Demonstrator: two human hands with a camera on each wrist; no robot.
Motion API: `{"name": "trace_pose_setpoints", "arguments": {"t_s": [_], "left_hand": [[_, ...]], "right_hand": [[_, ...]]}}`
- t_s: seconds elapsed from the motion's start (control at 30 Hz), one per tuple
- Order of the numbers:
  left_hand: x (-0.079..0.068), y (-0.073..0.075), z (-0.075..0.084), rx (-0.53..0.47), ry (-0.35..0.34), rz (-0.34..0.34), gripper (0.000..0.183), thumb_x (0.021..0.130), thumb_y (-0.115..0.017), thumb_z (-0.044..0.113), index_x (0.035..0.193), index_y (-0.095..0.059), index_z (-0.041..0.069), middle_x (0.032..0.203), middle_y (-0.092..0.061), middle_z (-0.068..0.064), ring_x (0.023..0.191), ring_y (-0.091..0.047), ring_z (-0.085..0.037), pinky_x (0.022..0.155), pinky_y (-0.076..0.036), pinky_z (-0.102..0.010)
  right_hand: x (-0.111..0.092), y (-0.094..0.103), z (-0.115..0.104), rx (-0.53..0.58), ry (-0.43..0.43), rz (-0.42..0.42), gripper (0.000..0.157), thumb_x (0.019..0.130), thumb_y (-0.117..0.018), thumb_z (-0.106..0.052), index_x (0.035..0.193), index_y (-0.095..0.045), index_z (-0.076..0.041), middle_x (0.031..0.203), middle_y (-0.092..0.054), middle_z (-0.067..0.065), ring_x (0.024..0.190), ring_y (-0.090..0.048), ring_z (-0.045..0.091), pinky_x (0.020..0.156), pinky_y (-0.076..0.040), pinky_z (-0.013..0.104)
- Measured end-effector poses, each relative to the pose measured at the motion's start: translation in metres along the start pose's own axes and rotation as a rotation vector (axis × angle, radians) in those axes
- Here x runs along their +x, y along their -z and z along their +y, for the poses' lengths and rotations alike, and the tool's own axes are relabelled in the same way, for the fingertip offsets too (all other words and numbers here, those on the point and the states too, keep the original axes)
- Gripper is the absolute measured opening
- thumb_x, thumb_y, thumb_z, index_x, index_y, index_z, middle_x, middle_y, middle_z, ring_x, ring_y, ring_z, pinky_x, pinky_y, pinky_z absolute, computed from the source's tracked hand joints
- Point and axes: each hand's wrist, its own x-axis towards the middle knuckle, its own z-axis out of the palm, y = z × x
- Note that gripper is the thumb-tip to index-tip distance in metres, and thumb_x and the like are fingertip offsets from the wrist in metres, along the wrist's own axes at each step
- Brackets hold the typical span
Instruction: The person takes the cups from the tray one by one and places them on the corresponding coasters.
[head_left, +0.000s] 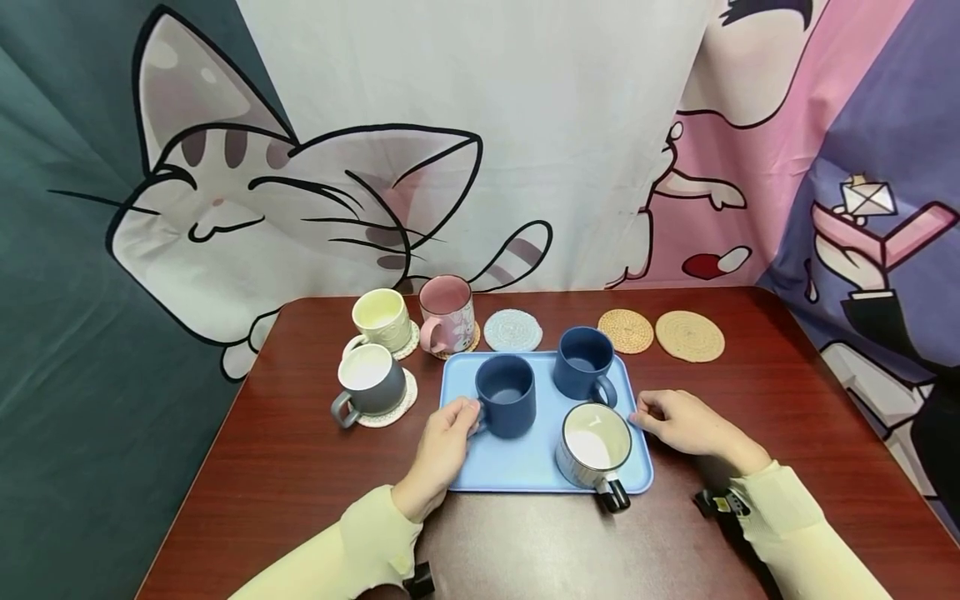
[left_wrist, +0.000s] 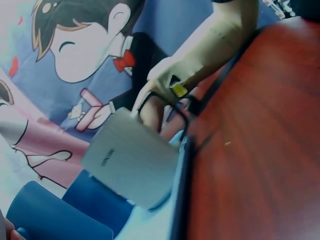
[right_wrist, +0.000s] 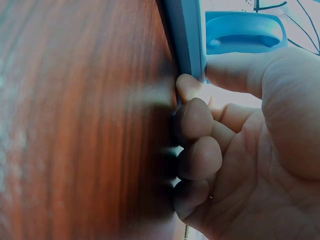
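My left hand [head_left: 438,454] grips the handle of a dark blue mug [head_left: 506,404], which stands upright over the left part of a light blue tray [head_left: 517,468]. At the tray's right edge, the thumb and forefinger of my right hand [head_left: 692,423] pinch the rim; the right wrist view shows this rim [right_wrist: 186,35] between them. A second dark blue mug [head_left: 581,367] occupies the tray's back right. In front of it sits a cream mug [head_left: 588,467] whose black-tipped handle overhangs the front rim. The left wrist view catches the held mug [left_wrist: 52,215] at its lower left corner.
Behind the tray lie a pale blue coaster [head_left: 513,331] and two tan coasters, one woven [head_left: 626,332] and one larger [head_left: 690,336]. To the left, a yellow mug [head_left: 382,321], a pink mug [head_left: 447,317] and a grey-and-white mug [head_left: 371,383] stand on coasters. A printed curtain [head_left: 585,167] hangs behind.
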Motion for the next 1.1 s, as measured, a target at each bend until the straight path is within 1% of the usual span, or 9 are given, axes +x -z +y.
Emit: {"name": "trace_pose_setpoints", "arguments": {"t_s": [0.1, 0.27, 0.43, 0.5, 0.6, 0.77, 0.83, 0.97, 1.1], "left_hand": [[0.013, -0.003, 0.007, -0.026, -0.016, 0.006, 0.037, 0.108, -0.052, 0.027, 0.082, -0.054, 0.002, 0.075, -0.047, 0.003, 0.061, -0.038, -0.008, 0.055, -0.033, -0.019], [0.035, -0.010, 0.018, -0.054, -0.031, 0.007, 0.034, 0.109, -0.047, 0.026, 0.077, -0.048, 0.014, 0.078, -0.046, 0.003, 0.068, -0.039, -0.011, 0.059, -0.034, -0.021], [0.057, -0.018, 0.027, -0.079, -0.050, 0.009, 0.031, 0.109, -0.043, 0.025, 0.080, -0.049, 0.015, 0.082, -0.046, 0.002, 0.075, -0.042, -0.014, 0.064, -0.033, -0.025], [0.066, -0.021, 0.030, -0.082, -0.060, 0.021, 0.030, 0.108, -0.044, 0.023, 0.080, -0.049, 0.014, 0.082, -0.046, 0.001, 0.074, -0.041, -0.014, 0.063, -0.033, -0.025], [0.077, -0.026, 0.033, -0.052, -0.074, 0.054, 0.030, 0.107, -0.044, 0.024, 0.079, -0.050, 0.014, 0.083, -0.049, 0.001, 0.076, -0.043, -0.015, 0.066, -0.034, -0.026], [0.094, -0.033, 0.033, 0.018, -0.095, 0.108, 0.031, 0.108, -0.044, 0.026, 0.081, -0.052, 0.014, 0.087, -0.052, 0.000, 0.087, -0.050, -0.016, 0.080, -0.038, -0.030], [0.099, -0.035, 0.033, 0.025, -0.094, 0.120, 0.032, 0.109, -0.043, 0.027, 0.082, -0.052, 0.014, 0.088, -0.052, 0.000, 0.089, -0.050, -0.018, 0.082, -0.038, -0.032], [0.109, -0.038, 0.030, 0.036, -0.090, 0.121, 0.033, 0.110, -0.042, 0.029, 0.081, -0.050, 0.015, 0.085, -0.048, 0.000, 0.085, -0.046, -0.020, 0.080, -0.036, -0.034], [0.115, -0.040, 0.027, 0.056, -0.083, 0.126, 0.034, 0.110, -0.041, 0.030, 0.080, -0.049, 0.016, 0.084, -0.047, 0.000, 0.083, -0.045, -0.020, 0.079, -0.035, -0.034]], "right_hand": [[-0.001, 0.000, -0.001, 0.001, -0.001, 0.005, 0.034, 0.098, -0.070, -0.021, 0.070, -0.051, -0.023, 0.061, -0.038, -0.015, 0.058, -0.039, 0.000, 0.058, -0.032, 0.021], [-0.001, 0.000, -0.001, -0.003, 0.008, 0.010, 0.034, 0.098, -0.070, -0.021, 0.070, -0.051, -0.023, 0.061, -0.038, -0.015, 0.058, -0.038, -0.001, 0.058, -0.032, 0.020], [-0.002, 0.001, -0.003, 0.010, 0.012, 0.008, 0.033, 0.097, -0.071, -0.021, 0.070, -0.051, -0.023, 0.061, -0.037, -0.015, 0.058, -0.038, -0.001, 0.058, -0.031, 0.020], [-0.002, 0.001, -0.004, 0.012, 0.014, 0.009, 0.033, 0.097, -0.071, -0.021, 0.070, -0.051, -0.023, 0.061, -0.037, -0.015, 0.058, -0.038, -0.001, 0.057, -0.031, 0.020], [-0.001, 0.001, -0.003, 0.006, 0.016, 0.007, 0.033, 0.097, -0.071, -0.021, 0.070, -0.051, -0.023, 0.062, -0.037, -0.015, 0.058, -0.037, -0.001, 0.058, -0.031, 0.020], [-0.001, 0.000, -0.002, 0.007, 0.018, 0.006, 0.033, 0.098, -0.071, -0.021, 0.070, -0.052, -0.023, 0.061, -0.038, -0.015, 0.058, -0.038, -0.001, 0.057, -0.031, 0.020], [0.000, -0.001, -0.001, 0.007, 0.022, 0.008, 0.033, 0.098, -0.070, -0.021, 0.070, -0.052, -0.023, 0.061, -0.038, -0.015, 0.058, -0.038, -0.001, 0.057, -0.031, 0.020], [0.000, -0.001, 0.000, 0.002, 0.017, 0.009, 0.034, 0.097, -0.071, -0.021, 0.069, -0.051, -0.024, 0.061, -0.037, -0.016, 0.057, -0.038, -0.001, 0.057, -0.031, 0.020], [-0.001, -0.001, 0.000, 0.001, 0.025, 0.013, 0.034, 0.097, -0.071, -0.020, 0.069, -0.051, -0.023, 0.061, -0.037, -0.016, 0.057, -0.038, -0.002, 0.057, -0.031, 0.020]]}}
